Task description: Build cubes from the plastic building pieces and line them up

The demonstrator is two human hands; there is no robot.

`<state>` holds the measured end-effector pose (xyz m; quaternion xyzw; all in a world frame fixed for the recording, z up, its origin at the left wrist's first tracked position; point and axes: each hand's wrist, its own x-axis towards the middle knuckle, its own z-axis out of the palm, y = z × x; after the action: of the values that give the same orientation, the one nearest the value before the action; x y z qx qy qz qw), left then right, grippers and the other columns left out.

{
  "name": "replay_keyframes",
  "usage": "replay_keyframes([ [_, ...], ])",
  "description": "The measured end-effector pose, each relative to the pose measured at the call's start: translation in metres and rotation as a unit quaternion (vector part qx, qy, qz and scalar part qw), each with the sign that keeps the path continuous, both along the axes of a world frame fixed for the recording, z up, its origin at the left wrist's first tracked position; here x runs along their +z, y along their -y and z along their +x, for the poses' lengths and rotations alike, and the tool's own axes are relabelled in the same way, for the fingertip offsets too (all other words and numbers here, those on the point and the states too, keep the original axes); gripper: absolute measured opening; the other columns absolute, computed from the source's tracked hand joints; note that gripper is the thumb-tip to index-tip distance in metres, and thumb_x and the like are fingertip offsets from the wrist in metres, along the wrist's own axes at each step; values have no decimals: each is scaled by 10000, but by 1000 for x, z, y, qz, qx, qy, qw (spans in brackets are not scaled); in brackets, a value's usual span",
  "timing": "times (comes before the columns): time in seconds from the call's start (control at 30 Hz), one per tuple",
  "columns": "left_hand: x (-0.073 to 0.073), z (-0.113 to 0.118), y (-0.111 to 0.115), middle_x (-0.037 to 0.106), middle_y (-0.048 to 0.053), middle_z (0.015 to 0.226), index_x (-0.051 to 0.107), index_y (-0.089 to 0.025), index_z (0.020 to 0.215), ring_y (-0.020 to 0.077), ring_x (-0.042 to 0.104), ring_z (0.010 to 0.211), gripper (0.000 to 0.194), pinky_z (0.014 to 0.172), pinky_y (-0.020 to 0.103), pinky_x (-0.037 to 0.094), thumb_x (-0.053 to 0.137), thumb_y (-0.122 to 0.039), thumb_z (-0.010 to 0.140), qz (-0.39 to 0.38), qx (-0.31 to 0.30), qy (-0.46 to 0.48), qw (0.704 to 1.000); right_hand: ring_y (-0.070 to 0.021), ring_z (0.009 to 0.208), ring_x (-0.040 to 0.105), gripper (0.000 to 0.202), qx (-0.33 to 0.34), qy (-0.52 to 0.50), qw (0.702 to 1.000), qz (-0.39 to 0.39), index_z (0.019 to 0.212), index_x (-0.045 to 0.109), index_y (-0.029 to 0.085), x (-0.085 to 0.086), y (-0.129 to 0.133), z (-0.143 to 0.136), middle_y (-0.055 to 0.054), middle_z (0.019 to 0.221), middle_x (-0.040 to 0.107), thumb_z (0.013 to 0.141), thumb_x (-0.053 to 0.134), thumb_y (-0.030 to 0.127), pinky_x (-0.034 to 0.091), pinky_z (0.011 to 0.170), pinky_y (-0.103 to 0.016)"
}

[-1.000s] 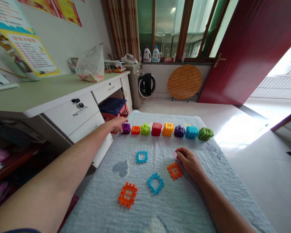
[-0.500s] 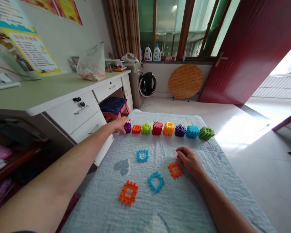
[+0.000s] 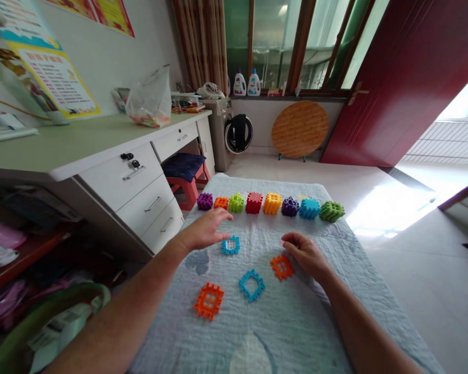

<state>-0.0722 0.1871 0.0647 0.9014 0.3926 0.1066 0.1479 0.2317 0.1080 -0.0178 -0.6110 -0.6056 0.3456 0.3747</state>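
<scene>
My left hand (image 3: 208,228) hovers with thumb and fingers apart, its thumb by the upper blue piece (image 3: 230,244). My right hand (image 3: 302,250) is closed in a pinch beside an orange piece (image 3: 282,267); a bit of pink shows at its fingertips. Nearer me lie a blue frame piece (image 3: 251,285) and another orange piece (image 3: 209,301). Across the far side runs a row of stacks, from purple (image 3: 205,201) and orange (image 3: 221,202) through lime (image 3: 236,202), red (image 3: 254,203), yellow (image 3: 272,203), dark purple (image 3: 290,206) and blue (image 3: 309,209) to green (image 3: 332,211).
A pale quilted cloth (image 3: 296,322) covers the table. Left of it stand a desk (image 3: 86,140) with drawers and a stool (image 3: 185,169). Beyond are a washing machine (image 3: 220,135), a round wooden board (image 3: 300,129) and a red door (image 3: 398,78).
My left hand has moved from the purple stack toward me and right, near the upper blue piece, and the purple stack now shows fully. My right hand has barely moved.
</scene>
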Motion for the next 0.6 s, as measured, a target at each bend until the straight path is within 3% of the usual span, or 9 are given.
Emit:
replay_keyframes([
  [0.1,-20,7,26,543,89,1178,544,-183,1185,254,493,1107,527,977,346,379,664,-353,701,-54,18,-52,997,-132,612,495,228,-1,22,1000,6,906,642,182,0,-2,6,5,693,584,767,518,314,398,583,-256],
  [0.2,-33,10,30,535,97,1152,555,-168,1176,273,480,1099,569,966,352,381,690,-337,649,-65,38,-84,994,-144,639,513,194,22,65,997,21,877,644,183,7,2,4,-14,726,604,770,501,260,414,619,-278],
  [0.27,-36,11,28,540,98,1121,570,-158,1158,269,490,1078,541,955,343,385,677,-316,652,-67,40,-83,993,-170,756,542,173,75,116,988,70,871,651,190,18,9,-6,-42,828,629,766,515,215,429,717,-314],
  [0.33,-38,12,24,546,95,1100,582,-155,1143,264,499,1061,515,948,336,389,669,-307,659,-65,40,-73,994,-204,943,530,201,170,164,964,125,919,664,217,30,20,-23,-56,996,635,751,559,185,394,865,-368],
  [0.43,-41,11,21,550,89,1098,585,-160,1148,266,502,1058,530,951,340,389,682,-315,651,-63,47,-58,995,-237,1060,473,374,307,208,920,123,1075,635,276,45,39,-50,-31,1170,604,704,673,246,353,925,-401],
  [0.5,-43,9,21,545,92,1124,561,-159,1190,270,498,1076,586,961,344,387,694,-321,642,-70,53,-50,995,-247,1064,460,421,334,234,906,113,1124,610,291,49,47,-63,-18,1185,607,711,692,276,347,919,-410],
  [0.6,-41,6,23,526,100,1188,511,-160,1253,274,483,1125,673,984,349,378,709,-309,627,-91,46,-44,994,-228,1025,479,284,328,245,904,122,1068,628,270,48,52,-71,-17,1117,640,785,644,278,356,896,-386],
])
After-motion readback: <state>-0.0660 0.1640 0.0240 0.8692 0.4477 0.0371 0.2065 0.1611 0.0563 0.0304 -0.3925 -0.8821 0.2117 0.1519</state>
